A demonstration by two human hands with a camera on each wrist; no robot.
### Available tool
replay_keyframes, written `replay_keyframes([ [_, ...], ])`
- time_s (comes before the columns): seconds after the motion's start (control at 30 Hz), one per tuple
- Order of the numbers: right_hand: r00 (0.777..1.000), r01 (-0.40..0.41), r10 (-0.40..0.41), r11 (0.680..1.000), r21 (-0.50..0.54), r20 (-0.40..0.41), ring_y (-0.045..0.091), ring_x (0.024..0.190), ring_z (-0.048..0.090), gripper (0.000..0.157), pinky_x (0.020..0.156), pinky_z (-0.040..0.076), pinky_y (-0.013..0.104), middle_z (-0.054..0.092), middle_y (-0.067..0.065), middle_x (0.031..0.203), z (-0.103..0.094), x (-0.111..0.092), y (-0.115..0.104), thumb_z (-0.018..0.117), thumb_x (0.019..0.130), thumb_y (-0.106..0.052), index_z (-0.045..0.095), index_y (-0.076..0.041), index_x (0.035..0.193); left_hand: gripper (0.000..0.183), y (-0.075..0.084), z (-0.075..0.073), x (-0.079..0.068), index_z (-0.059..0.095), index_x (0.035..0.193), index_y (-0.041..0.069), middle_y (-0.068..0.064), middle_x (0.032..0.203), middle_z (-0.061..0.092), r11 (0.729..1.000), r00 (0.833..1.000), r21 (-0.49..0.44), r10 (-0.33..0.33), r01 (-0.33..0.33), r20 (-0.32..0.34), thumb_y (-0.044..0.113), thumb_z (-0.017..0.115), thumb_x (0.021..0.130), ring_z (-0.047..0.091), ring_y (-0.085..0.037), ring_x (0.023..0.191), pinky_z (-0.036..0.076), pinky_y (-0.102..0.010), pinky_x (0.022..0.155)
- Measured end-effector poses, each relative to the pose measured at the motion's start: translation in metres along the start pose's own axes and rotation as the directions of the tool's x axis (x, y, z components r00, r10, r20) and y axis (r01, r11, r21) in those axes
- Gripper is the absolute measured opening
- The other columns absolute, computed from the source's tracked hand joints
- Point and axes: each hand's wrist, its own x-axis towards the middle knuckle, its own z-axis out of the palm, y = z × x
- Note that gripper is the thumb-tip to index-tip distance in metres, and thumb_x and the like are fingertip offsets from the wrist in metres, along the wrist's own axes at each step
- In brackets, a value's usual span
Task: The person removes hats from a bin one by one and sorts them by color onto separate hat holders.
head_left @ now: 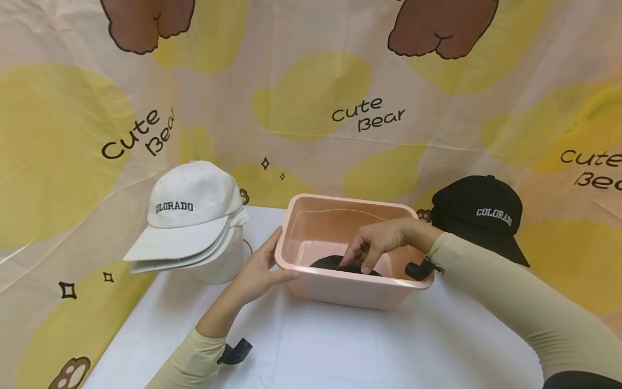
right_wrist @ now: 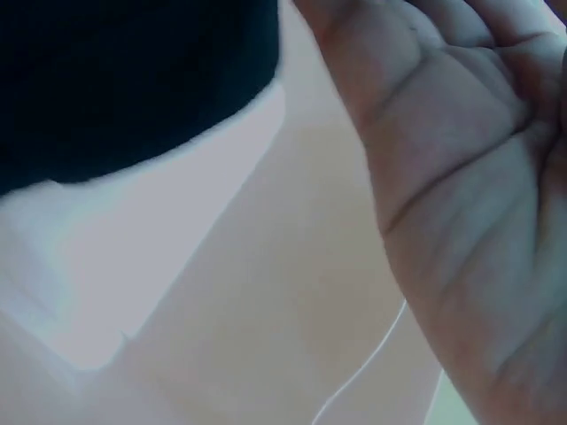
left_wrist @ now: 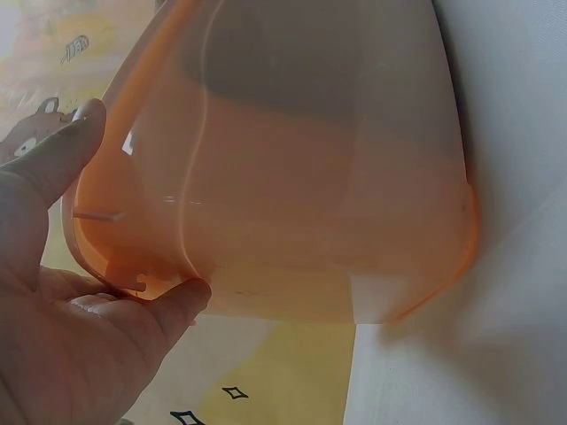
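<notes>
A pink plastic basin (head_left: 340,294) stands on the white table. My left hand (head_left: 259,273) grips its left front corner; in the left wrist view the thumb and fingers (left_wrist: 182,305) lie against the translucent wall by the rim. Inside the basin lies a black cap (head_left: 326,263), mostly hidden by the front wall. My right hand (head_left: 381,243) reaches down into the basin, fingers bent, and pinches the black cap; its fingertips are partly hidden. In the right wrist view the dark cloth (right_wrist: 133,80) is beside the palm (right_wrist: 461,177).
Left of the basin, several white caps (head_left: 194,197) marked COLORADO are stacked on a white round stand (head_left: 221,267). Another black COLORADO cap (head_left: 478,208) sits right of the basin, behind the right forearm. A patterned cloth (head_left: 311,102) hangs behind the table (head_left: 330,351).
</notes>
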Motion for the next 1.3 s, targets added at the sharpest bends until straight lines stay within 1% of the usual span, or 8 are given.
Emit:
replay_keyframes([
  [0.13, 0.999, 0.020, -0.021, 1.000, -0.014, -0.035, 0.043, 0.124, 0.062, 0.044, 0.104, 0.054, 0.038, 0.071, 0.016, 0.127, 0.001, 0.000, 0.000, 0.073, 0.088, 0.001, 0.068, -0.001, 0.132, 0.116, 0.001, 0.001, 0.000, 0.015, 0.166, 0.015, -0.004, 0.171, 0.020, 1.000, 1.000, 0.004, -0.001, 0.001, 0.000, 0.025, 0.091, 0.079, 0.032, -0.034, 0.152, 0.031, -0.057, 0.120],
  [0.27, 0.996, 0.030, -0.035, 0.997, -0.065, -0.082, 0.026, 0.112, 0.069, 0.040, 0.097, 0.057, 0.032, 0.075, 0.010, 0.119, 0.002, 0.000, -0.002, 0.069, 0.087, 0.005, 0.073, -0.004, 0.126, 0.116, 0.002, 0.001, 0.000, 0.014, 0.166, 0.015, -0.004, 0.171, 0.019, 1.000, 1.000, 0.009, -0.007, 0.007, -0.003, 0.025, 0.091, 0.079, 0.032, -0.035, 0.152, 0.030, -0.058, 0.120],
  [0.37, 0.990, 0.040, -0.056, 0.992, -0.123, -0.129, 0.011, 0.099, 0.068, 0.037, 0.090, 0.058, 0.027, 0.077, 0.004, 0.113, 0.002, -0.001, -0.006, 0.066, 0.087, 0.007, 0.076, -0.006, 0.121, 0.116, 0.002, 0.001, 0.000, 0.014, 0.166, 0.014, -0.005, 0.171, 0.018, 1.000, 1.000, 0.008, -0.005, 0.005, -0.004, 0.025, 0.091, 0.079, 0.032, -0.035, 0.152, 0.029, -0.059, 0.120],
  [0.5, 0.977, 0.052, -0.083, 0.987, -0.153, -0.198, 0.012, 0.093, 0.070, 0.031, 0.083, 0.060, 0.027, 0.078, 0.006, 0.104, 0.001, 0.000, -0.010, 0.066, 0.088, 0.009, 0.077, -0.004, 0.115, 0.116, 0.001, 0.000, -0.001, 0.014, 0.166, 0.014, -0.005, 0.171, 0.019, 1.000, 1.000, 0.000, -0.007, 0.007, -0.008, 0.024, 0.091, 0.079, 0.033, -0.035, 0.151, 0.029, -0.059, 0.120],
  [0.7, 0.946, 0.013, -0.055, 0.991, -0.133, -0.320, 0.015, 0.093, 0.074, 0.023, 0.083, 0.061, 0.029, 0.079, 0.009, 0.100, -0.003, -0.004, -0.013, 0.071, 0.089, 0.008, 0.077, -0.001, 0.109, 0.116, 0.001, 0.001, 0.000, 0.014, 0.165, 0.012, -0.006, 0.171, 0.019, 1.000, 1.000, -0.017, 0.006, -0.006, -0.002, 0.022, 0.090, 0.080, 0.033, -0.036, 0.151, 0.029, -0.060, 0.120],
  [0.83, 0.905, -0.030, -0.041, 0.987, -0.161, -0.424, 0.014, 0.092, 0.074, 0.020, 0.081, 0.061, 0.029, 0.079, 0.008, 0.098, -0.005, -0.012, -0.016, 0.075, 0.088, 0.004, 0.078, -0.003, 0.107, 0.116, 0.001, 0.001, 0.001, 0.014, 0.166, 0.013, -0.007, 0.171, 0.020, 1.000, 1.000, -0.009, 0.010, -0.010, -0.002, 0.022, 0.090, 0.079, 0.033, -0.036, 0.151, 0.029, -0.061, 0.119],
  [1.03, 0.814, -0.062, -0.044, 0.985, -0.161, -0.579, 0.015, 0.093, 0.073, 0.021, 0.082, 0.061, 0.028, 0.078, 0.005, 0.099, -0.008, -0.027, -0.022, 0.078, 0.087, -0.001, 0.078, -0.004, 0.108, 0.117, 0.003, 0.001, 0.001, 0.015, 0.166, 0.018, -0.003, 0.170, 0.022, 1.000, 1.000, 0.004, -0.010, 0.010, -0.012, 0.024, 0.091, 0.078, 0.035, -0.034, 0.151, 0.030, -0.061, 0.120],
  [1.3, 0.717, -0.060, -0.052, 0.989, -0.136, -0.695, 0.017, 0.093, 0.074, 0.020, 0.082, 0.061, 0.029, 0.079, 0.005, 0.100, -0.008, -0.050, -0.034, 0.078, 0.088, -0.004, 0.079, -0.008, 0.108, 0.116, 0.002, 0.002, 0.001, 0.015, 0.166, 0.014, -0.008, 0.170, 0.022, 1.000, 1.000, -0.005, 0.004, -0.004, -0.004, 0.024, 0.091, 0.079, 0.036, -0.037, 0.150, 0.029, -0.061, 0.120],
])
